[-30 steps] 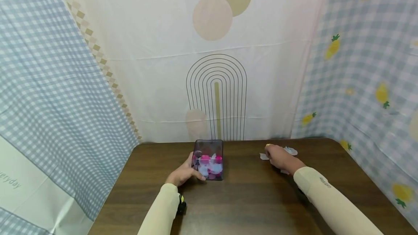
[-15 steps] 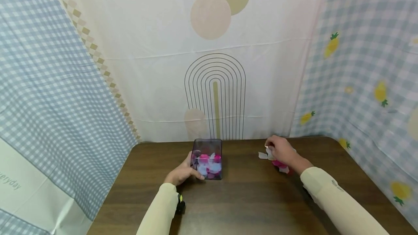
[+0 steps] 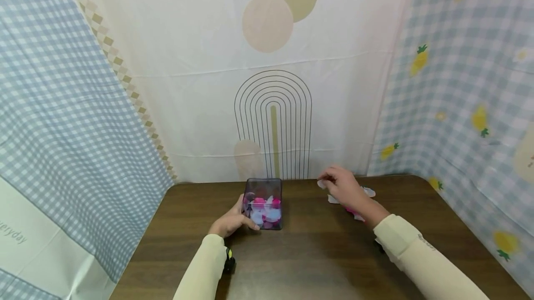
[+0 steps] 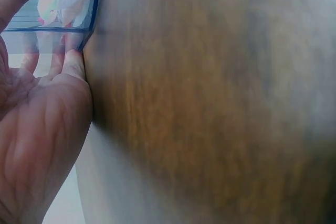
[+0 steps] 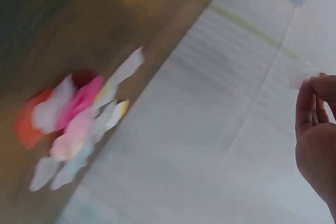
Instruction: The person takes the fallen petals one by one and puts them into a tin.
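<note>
My left hand (image 3: 231, 222) holds a see-through dark plastic box (image 3: 267, 188) from its left side, thumb across the lower front. In the left wrist view, fingers (image 4: 73, 64) of that hand show behind the box's clear wall. Pink and white petals (image 3: 267, 216) lie inside it. My right hand (image 3: 343, 188) pinches a thin white petal (image 3: 321, 183) between thumb and fingertips, above the table's far edge. Beneath that wrist lies a loose heap of petals (image 5: 76, 129), orange, pink and white in the right wrist view; the forearm partly hides it in the head view.
Box and heap both rest on a brown wooden table (image 3: 300, 253). A pale printed cloth (image 3: 200, 119) hangs right behind its far edge. Checked cloths hang at the left (image 3: 83, 105) and right (image 3: 450, 82). One white petal (image 3: 332, 199) lies at the heap's left end.
My right hand has lifted off the heap and moved left with a white petal pinched in it. My left hand and the box stay in place.
</note>
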A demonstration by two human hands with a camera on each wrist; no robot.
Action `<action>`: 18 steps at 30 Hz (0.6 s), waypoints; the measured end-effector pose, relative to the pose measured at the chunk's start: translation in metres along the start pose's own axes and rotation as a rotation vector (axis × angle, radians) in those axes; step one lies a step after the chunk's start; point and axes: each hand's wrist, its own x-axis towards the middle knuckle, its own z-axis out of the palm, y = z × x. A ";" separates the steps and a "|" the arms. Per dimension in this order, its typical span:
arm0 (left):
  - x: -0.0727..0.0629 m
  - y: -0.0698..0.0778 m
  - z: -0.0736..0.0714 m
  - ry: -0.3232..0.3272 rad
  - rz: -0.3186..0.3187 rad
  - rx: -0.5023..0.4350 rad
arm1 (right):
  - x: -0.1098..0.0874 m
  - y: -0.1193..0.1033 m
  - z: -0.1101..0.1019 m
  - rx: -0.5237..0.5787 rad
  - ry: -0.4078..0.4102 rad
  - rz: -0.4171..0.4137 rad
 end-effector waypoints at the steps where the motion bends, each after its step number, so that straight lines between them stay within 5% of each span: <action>1: 0.000 0.000 0.000 -0.001 0.001 -0.002 | 0.001 -0.006 0.002 0.012 0.008 -0.024; 9: -0.003 0.001 0.002 0.013 0.002 0.015 | 0.008 -0.040 0.022 0.038 0.059 -0.172; 18: -0.008 0.007 0.006 0.016 -0.012 0.056 | 0.014 -0.061 0.039 0.039 0.041 -0.205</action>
